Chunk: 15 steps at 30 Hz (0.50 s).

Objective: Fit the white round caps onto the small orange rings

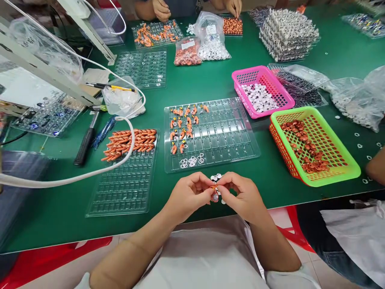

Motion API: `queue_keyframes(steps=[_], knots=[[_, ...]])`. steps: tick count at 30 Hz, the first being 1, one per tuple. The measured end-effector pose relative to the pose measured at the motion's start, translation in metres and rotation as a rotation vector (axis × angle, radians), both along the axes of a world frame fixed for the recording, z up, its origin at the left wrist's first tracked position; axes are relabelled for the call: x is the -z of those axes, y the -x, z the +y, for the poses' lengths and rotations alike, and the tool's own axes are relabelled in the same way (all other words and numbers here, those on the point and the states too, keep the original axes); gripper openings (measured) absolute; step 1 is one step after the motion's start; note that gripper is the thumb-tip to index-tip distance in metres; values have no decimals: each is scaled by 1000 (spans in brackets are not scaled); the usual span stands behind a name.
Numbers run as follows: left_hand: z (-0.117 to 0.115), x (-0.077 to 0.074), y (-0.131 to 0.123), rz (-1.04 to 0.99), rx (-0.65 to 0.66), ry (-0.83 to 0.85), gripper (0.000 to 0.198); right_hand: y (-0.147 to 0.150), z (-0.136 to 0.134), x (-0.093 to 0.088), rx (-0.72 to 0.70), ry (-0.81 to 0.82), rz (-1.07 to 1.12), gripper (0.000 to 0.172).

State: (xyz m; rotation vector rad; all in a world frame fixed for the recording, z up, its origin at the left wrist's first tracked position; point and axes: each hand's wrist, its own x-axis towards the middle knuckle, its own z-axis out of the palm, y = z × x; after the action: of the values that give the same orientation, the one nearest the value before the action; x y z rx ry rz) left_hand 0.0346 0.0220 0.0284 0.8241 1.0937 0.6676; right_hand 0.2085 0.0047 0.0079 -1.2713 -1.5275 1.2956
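My left hand [192,195] and my right hand [240,195] meet near the table's front edge, fingers pinched round a small orange part [214,196] with a round, silvery piece at its lower end. Small white discs [216,177] lie on the table just behind and beneath my fingertips. Beyond my hands is a clear compartment tray [222,140]. Orange curved pieces [189,122] fill its left part, and white rings [192,161] lie in its front row.
Right: pink basket [287,100] of white pieces, green basket [349,170] of orange-red pieces. Left: tray [120,192] with orange parts, hammer [86,140], white cable [132,136] arching over the table. Another person's hands [162,10] are at the far side; an arm [375,166] is at right.
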Motion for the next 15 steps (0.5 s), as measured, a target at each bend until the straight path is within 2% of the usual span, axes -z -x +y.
queue_keyframes(steps=[15], knots=[[-7, 13, -4, 39, -96, -70, 10, 2, 0, 3, 12, -4, -10, 8]])
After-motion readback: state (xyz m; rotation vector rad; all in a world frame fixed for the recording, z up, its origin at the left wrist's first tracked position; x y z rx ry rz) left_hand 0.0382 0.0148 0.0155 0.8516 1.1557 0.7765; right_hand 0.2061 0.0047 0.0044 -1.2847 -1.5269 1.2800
